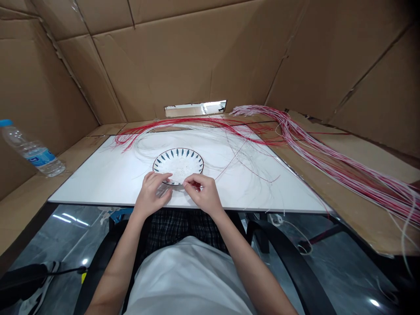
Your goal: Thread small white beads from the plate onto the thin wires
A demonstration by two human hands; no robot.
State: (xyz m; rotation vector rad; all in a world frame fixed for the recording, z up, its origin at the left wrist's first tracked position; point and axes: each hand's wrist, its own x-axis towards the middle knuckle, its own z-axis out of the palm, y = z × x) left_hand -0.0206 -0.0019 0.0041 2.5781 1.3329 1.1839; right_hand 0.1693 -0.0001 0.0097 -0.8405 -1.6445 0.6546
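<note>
A round plate [201, 165] with blue leaf-shaped marks and a dark rim holds small whitish, see-through bits, too small to name. At its near left edge is my left hand [152, 194], its thumb and forefinger apart with a gap between them. My right hand [203, 192] is closed in a pinch at the plate's near right edge, on what looks like a thin pale strand. Part of the plate's near rim lies behind my fingers. Beyond the plate, long thin red wires [183, 121] and loose white strands [154, 130] spread over the white board [105, 175].
A thick bundle of red and white wires [315, 153] runs along cardboard on the right. At the left leans or stands a clear water bottle [36, 151] with a blue cap. Cardboard walls [197, 57] enclose the back and sides. Chair armrests [285, 249] flank my lap.
</note>
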